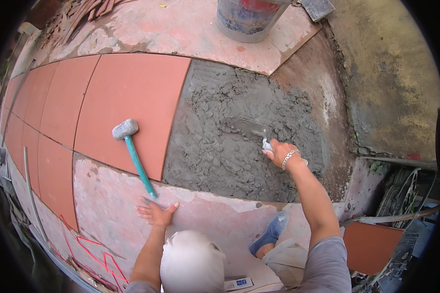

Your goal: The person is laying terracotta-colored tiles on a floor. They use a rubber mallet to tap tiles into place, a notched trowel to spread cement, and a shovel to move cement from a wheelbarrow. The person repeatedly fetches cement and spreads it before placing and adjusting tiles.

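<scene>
Wet grey mortar fills a bed beside the laid terracotta tiles. My right hand, with a chain bracelet at the wrist, is closed round the handle of a trowel. The trowel's blade lies against the mortar and is partly smeared with it. My left hand rests flat on the pinkish old floor with fingers spread, holding nothing. Just beyond it lies a mallet with a whitish head and a teal handle, mostly across a tile, its handle end reaching over the tile's near edge.
A mortar-stained bucket stands at the back on the old floor. A stained wall bounds the right. At lower right leans a loose terracotta tile near clutter. Red strapping and a long metal strip lie at left.
</scene>
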Motion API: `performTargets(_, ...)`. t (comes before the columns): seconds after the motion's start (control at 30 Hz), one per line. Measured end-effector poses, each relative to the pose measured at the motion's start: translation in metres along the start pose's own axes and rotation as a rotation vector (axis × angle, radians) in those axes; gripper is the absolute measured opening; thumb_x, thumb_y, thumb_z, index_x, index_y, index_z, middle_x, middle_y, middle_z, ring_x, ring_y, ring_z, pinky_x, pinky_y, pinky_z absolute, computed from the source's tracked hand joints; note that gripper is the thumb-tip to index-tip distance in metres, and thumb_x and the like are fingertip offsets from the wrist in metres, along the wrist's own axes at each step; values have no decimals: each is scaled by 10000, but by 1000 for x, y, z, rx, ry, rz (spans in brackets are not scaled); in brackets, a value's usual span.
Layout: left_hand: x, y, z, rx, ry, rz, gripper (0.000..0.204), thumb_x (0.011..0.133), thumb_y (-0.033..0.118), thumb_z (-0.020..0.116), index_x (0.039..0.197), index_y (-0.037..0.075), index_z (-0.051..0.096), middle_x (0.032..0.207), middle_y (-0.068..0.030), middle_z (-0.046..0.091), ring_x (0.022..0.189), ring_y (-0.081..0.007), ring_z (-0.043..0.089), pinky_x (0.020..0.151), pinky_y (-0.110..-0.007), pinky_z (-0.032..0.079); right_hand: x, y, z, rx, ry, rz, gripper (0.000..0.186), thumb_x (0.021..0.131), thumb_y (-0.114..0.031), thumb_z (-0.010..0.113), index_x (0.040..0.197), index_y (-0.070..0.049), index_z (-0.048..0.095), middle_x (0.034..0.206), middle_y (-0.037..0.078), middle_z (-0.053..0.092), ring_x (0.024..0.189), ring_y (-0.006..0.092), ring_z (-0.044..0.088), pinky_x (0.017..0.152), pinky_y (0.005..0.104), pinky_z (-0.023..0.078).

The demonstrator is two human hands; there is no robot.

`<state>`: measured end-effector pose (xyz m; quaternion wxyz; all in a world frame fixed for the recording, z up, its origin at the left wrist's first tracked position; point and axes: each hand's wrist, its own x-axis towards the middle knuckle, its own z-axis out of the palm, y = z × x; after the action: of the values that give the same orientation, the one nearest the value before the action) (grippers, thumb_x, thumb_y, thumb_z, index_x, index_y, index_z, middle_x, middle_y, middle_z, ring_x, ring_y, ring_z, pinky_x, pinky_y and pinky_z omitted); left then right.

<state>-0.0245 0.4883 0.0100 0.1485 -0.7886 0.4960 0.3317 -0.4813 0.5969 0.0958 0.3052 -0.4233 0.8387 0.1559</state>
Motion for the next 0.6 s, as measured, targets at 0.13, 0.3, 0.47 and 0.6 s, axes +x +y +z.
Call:
performTargets(0.13,-2,0,-2,-1,-13,4,1557,549,473,928,1516,182,-258,1526,-297,-326,1422,-489,-275,1102,-709,39,13,21,-19,148,48,124,519,978,-493,482,1187,-21,539,1072,261,674,1015,424,644,879,494,502)
performTargets(0.3,-2,2,-3,37,5,-7,1547,562,472,923,1515,174,-259,1530,-291,-322,1424,-487,-270,1108,-704,44,30,8,-39,364,213,307,527,975,-473,494,1200,-1,564,1134,289,645,1077,438,613,918,496,486)
performTargets(0.47,-1,3,-2,25,-8,-29,1546,559,459,926,1517,190,-257,1537,-289,-311,1432,-488,-250,1115,-697,57,14,-38,-11,418,160,304,556,978,-494,464,1239,-9,536,1152,310,629,1106,462,597,945,518,468)
performTargets(0.6,-2,3,-4,36,-9,-29,1547,566,450,929,1513,179,-265,1533,-286,-321,1428,-488,-261,1115,-697,52,30,-6,-7,400,205,425,557,977,-488,470,1225,6,546,1141,306,639,1100,465,599,951,507,470)
